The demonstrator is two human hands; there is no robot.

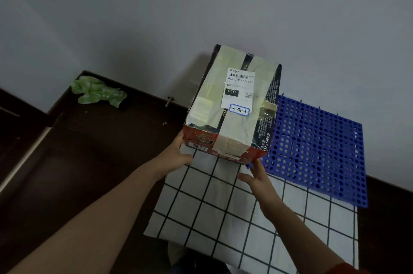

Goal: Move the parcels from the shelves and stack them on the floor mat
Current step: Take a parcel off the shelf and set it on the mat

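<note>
Crumpled green leafy thing [98, 91], looks like fake lettuce, is lying on the dark brown floor [89, 162], right where the plain grey wall [201, 5] is rising behind it. Off to the leaf's right a little screw or bolt [169, 101] is sitting by the wall's foot, with a tiny scrap [165, 123] lying just nearer. Down-left of the leaf a pale strip [24, 159] is running across the floor, can't tell what it is.

I read "010 010 L30 551" and a black-boxed "010" on the parcel's [210, 103] white shipping label [239, 85]. A blue-edged sticker [239, 110] just below the label says "3-3-1"; the side print [266, 142] right of it reads "12 x 500".
</note>
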